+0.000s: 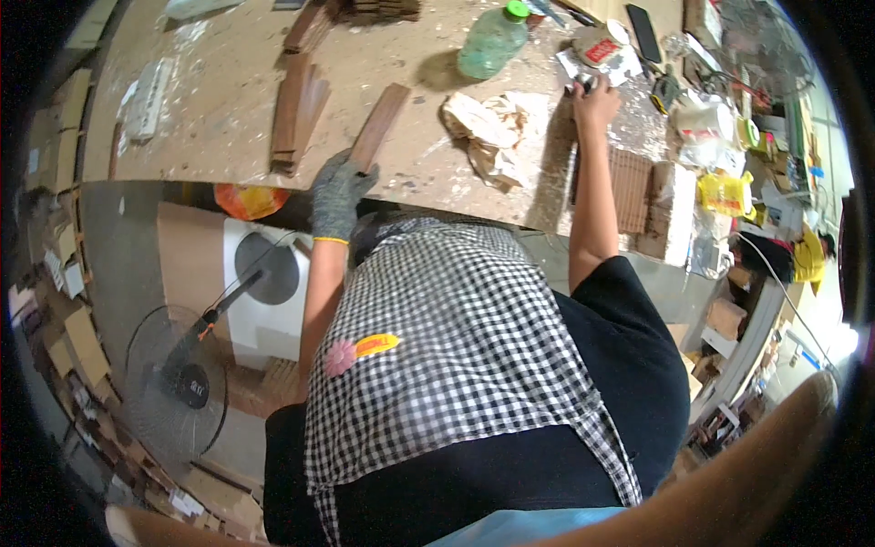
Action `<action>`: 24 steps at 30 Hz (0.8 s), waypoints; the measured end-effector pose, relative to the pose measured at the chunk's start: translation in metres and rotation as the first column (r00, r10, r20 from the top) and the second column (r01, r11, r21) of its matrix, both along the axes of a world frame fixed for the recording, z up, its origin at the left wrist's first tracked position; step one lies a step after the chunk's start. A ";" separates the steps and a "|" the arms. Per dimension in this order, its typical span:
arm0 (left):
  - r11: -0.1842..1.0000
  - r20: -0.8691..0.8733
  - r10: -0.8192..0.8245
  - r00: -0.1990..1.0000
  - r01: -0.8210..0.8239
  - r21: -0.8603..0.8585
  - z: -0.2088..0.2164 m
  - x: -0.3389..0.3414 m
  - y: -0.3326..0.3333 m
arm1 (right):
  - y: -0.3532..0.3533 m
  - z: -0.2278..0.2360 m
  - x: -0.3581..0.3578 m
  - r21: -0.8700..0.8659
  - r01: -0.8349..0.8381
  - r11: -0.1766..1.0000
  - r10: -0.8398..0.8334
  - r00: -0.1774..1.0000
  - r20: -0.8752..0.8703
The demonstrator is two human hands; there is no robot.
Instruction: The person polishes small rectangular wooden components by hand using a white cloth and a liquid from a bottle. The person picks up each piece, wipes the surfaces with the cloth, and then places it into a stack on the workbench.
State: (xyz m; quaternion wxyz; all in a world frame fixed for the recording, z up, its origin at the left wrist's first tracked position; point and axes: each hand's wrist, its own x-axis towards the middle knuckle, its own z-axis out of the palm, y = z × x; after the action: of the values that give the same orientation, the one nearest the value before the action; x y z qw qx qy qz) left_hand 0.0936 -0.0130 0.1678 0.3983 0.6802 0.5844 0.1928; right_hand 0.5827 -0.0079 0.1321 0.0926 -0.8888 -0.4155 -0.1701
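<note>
My left hand, in a dark grey knitted glove with a yellow cuff, grips the near end of a brown wooden slat at the table's front edge. The slat points away and slightly right. My bare right hand reaches far over the table, fingers bent together around something small and dark that I cannot make out. Just beyond it a white tub with a red label sits on stained white paper. Left of the held slat lie several more brown slats, loosely fanned.
A crumpled cream cloth and a green-capped bottle stand between my arms on the paint-spotted table. Stacked slats lie right of my right forearm. A black phone is far right. A fan stands lower left.
</note>
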 end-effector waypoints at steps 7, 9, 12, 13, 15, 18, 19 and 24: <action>0.991 0.079 -0.060 0.995 0.069 -0.114 -0.013 -0.021 -0.002 | -0.047 0.051 -0.191 -0.184 -0.621 0.762 0.602 0.784 -0.151; 0.984 0.304 -0.043 0.952 0.093 -0.153 -0.018 -0.025 -0.003 | -0.055 0.025 -0.195 -0.115 -0.655 0.747 0.619 0.748 -0.239; 0.927 -0.018 -0.307 0.951 0.295 -0.233 0.035 -0.010 0.002 | -0.037 0.022 -0.180 0.157 -0.581 0.799 0.585 0.688 -0.431; 0.943 0.400 0.000 0.917 0.133 -0.305 0.002 -0.014 -0.008 | -0.026 0.045 -0.195 0.225 -0.549 0.805 0.585 0.673 -0.453; 0.916 0.600 0.242 0.763 0.024 -0.400 -0.009 -0.010 -0.008 | -0.014 0.080 -0.230 0.309 -0.478 0.822 0.566 0.628 -0.534; 0.818 0.588 0.550 0.593 -0.239 -0.524 -0.033 0.005 -0.016 | -0.022 0.078 -0.289 0.303 -0.687 0.660 0.698 0.413 -0.584; 0.729 0.555 0.634 0.539 -0.178 -0.661 -0.029 0.009 -0.020 | -0.030 0.077 -0.307 0.315 -0.758 0.571 0.750 0.326 -0.576; 0.952 0.164 0.226 0.960 -0.254 0.174 -0.076 0.004 -0.059 | 0.000 0.028 -0.310 0.323 -0.688 0.650 0.674 0.325 -0.663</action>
State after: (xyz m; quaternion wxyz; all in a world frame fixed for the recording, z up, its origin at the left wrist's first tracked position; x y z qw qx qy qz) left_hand 0.0972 -0.0717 0.0917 0.3446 0.6239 0.6116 0.3435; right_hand 0.2725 -0.0080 0.1604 0.3060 -0.6189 -0.6742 0.2621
